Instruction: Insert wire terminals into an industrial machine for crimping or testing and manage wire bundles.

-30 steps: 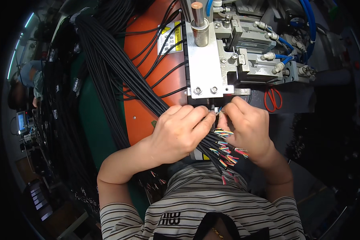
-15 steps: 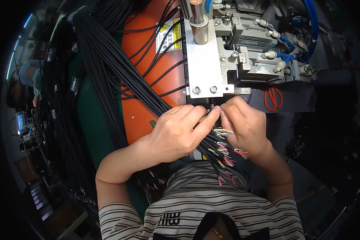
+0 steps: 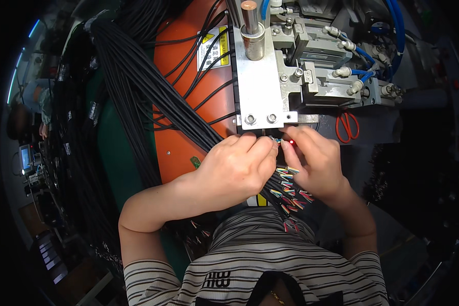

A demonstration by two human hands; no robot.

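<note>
My left hand (image 3: pixel 242 163) is closed in a pinch around the end of a black cable, just below the front edge of a metal plate (image 3: pixel 262 89). Thin coloured wires (image 3: pixel 277 141) poke out past its fingertips. Facing it, my right hand (image 3: pixel 315 160) has curled fingers, with its thumb and forefinger tips at those wires. A small red light shows between these fingers. A thick bundle of black cables (image 3: pixel 171 99) runs from the upper left under my left hand. Its stripped ends, with fanned coloured wires (image 3: pixel 289 191), hang below my hands.
Pneumatic cylinders (image 3: pixel 331 84) with blue hoses (image 3: pixel 400 30) stand at the upper right. Red-handled scissors (image 3: pixel 347 126) lie to the right of my right hand. An orange machine surface (image 3: pixel 181 153) carries a warning label (image 3: pixel 213 47). More black cables hang at the left.
My fingertips have drawn slightly apart, baring coloured wires at the cable end. My left hand has turned a little and lowered. The red light now shows between my right fingers.
</note>
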